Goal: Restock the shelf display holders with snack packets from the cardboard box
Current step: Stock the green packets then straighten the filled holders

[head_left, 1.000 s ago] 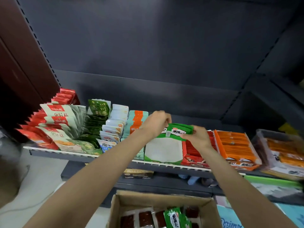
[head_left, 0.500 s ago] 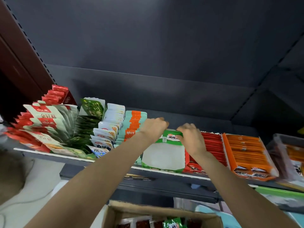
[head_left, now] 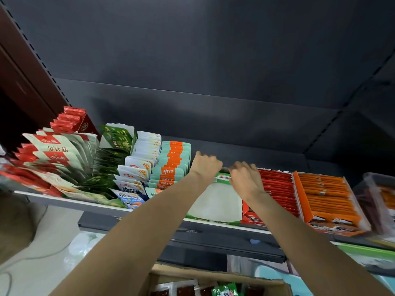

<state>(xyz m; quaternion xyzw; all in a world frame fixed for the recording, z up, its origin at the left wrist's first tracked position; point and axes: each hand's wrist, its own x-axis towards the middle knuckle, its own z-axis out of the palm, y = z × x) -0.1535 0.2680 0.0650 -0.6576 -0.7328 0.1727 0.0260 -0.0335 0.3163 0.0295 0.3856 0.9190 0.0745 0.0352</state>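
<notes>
On the left of the shelf (head_left: 70,202) stand fanned red and pale-green pouches (head_left: 53,154), then dark green packets (head_left: 111,165), white ones (head_left: 139,165) and a row of teal-and-orange packets (head_left: 173,167). Just right of these the left hand (head_left: 206,166) reaches over the back of a green-rimmed display holder (head_left: 215,205), its fingers (head_left: 199,155) curled down behind the top edge; whether they pinch a packet cannot be told. The right hand (head_left: 245,180) sits close beside it, fingers (head_left: 241,167) bent (slightly blurred) onto the green snack packets (head_left: 223,178) at the holder's rear, seemingly pressing or pinching their tops. Further right lie full red (head_left: 275,189) and orange trays (head_left: 329,195). The step in hand looks like seating a small batch of green packets at the back of the holder, whose front is mostly bare. Next, the hands should let go and drop to the cardboard box (head_left: 213,276) at the bottom edge, where another green packet (head_left: 224,291) and dark ones wait, and gather more.
</notes>
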